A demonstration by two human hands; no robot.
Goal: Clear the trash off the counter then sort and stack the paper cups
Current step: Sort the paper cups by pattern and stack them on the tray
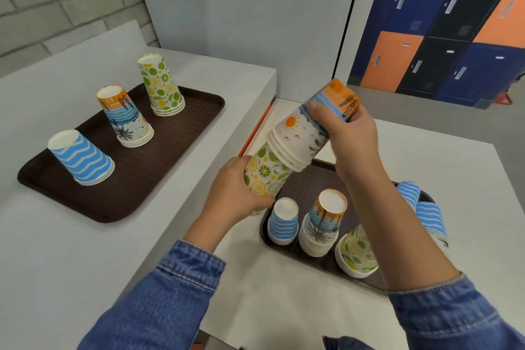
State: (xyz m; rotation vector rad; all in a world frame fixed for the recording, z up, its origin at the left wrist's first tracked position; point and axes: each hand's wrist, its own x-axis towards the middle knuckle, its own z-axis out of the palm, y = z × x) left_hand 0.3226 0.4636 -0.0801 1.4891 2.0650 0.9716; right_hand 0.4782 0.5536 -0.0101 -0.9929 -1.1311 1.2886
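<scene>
I hold a tilted mixed stack of paper cups over the lower table. My left hand (237,190) grips its lime-print cups (262,170) at the bottom. My right hand (345,133) grips the beach-print cups (309,128) nested on top. Below them a brown tray (306,187) carries upside-down stacks: blue-wave cups (282,221), beach-print cups (324,224), lime-print cups (358,253), and more blue-wave cups (426,207) behind my right arm. On the upper counter a second brown tray (170,139) holds three sorted upside-down stacks: blue-wave (82,158), beach-print (125,115), lime-print (160,84).
The grey upper counter (56,236) is a step higher than the white lower table (284,307). An orange strip (255,128) runs along the gap between them. A white partition stands behind, with blue, black and orange lockers (443,25) at the far right.
</scene>
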